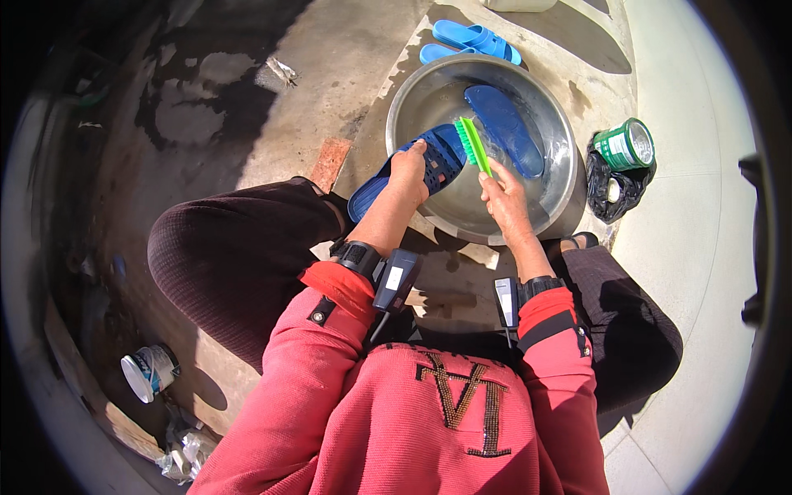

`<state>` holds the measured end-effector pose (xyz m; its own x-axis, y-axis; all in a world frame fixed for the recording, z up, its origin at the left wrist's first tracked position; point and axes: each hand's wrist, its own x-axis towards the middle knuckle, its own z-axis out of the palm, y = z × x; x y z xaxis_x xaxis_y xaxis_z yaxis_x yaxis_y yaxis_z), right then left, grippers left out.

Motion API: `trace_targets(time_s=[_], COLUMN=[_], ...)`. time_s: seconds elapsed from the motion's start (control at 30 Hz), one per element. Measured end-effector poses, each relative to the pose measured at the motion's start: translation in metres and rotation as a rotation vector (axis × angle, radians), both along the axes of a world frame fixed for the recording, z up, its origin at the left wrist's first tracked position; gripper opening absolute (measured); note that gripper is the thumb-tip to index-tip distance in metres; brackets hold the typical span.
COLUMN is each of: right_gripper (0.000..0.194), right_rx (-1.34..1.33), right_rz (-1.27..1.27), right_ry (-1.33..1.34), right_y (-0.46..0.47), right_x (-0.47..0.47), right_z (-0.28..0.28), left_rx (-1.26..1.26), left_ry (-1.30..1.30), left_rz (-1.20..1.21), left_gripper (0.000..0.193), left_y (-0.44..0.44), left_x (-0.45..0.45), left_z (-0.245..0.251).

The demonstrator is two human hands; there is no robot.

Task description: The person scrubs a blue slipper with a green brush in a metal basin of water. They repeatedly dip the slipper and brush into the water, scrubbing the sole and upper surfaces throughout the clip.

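My left hand (409,168) grips a dark blue slide sandal (447,154) by its perforated strap, tilted over the left rim of a metal basin (401,102). In my right hand (504,197) is a bright green scrubbing brush (475,143), held by its handle. Its green bristles face left, close to the sandal's toe end; whether they touch cannot be told. A second blue sandal (507,130) lies sole up in the basin, against the right side. Shallow water covers part of the basin's floor.
Light blue slides (473,40) sit behind the basin. To the right, a green can (622,145) rests on a black plastic bag (603,192). A red brick (331,162) lies left of the basin. A white bucket (148,371) and clear plastic (189,455) are at lower left.
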<state>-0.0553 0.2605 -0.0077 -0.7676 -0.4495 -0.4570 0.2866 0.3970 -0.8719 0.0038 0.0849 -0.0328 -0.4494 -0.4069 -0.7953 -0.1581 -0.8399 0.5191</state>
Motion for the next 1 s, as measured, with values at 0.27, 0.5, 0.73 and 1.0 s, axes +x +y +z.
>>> trace_targets(time_s=[0.27, 0.5, 0.73, 1.0], right_gripper=[0.047, 0.046, 0.048, 0.050], right_rx=[0.126, 0.141, 0.270, 0.119], right_rz=[0.262, 0.138, 0.206, 0.048], right_ry=[0.439, 0.477, 0.451, 0.435], right_y=[-0.023, -0.028, -0.025, -0.026], right_x=[0.035, 0.026, 0.038, 0.030], right_z=[0.018, 0.031, 0.034, 0.030], left_rx=[0.097, 0.054, 0.127, 0.071], left_ry=[0.168, 0.175, 0.254, 0.279], left_rz=[0.100, 0.055, 0.153, 0.063], left_gripper=[0.036, 0.048, 0.048, 0.043], left_y=[-0.003, 0.004, 0.001, 0.013], left_x=[-0.001, -0.009, -0.010, -0.014], left_z=[0.014, 0.041, 0.041, 0.046])
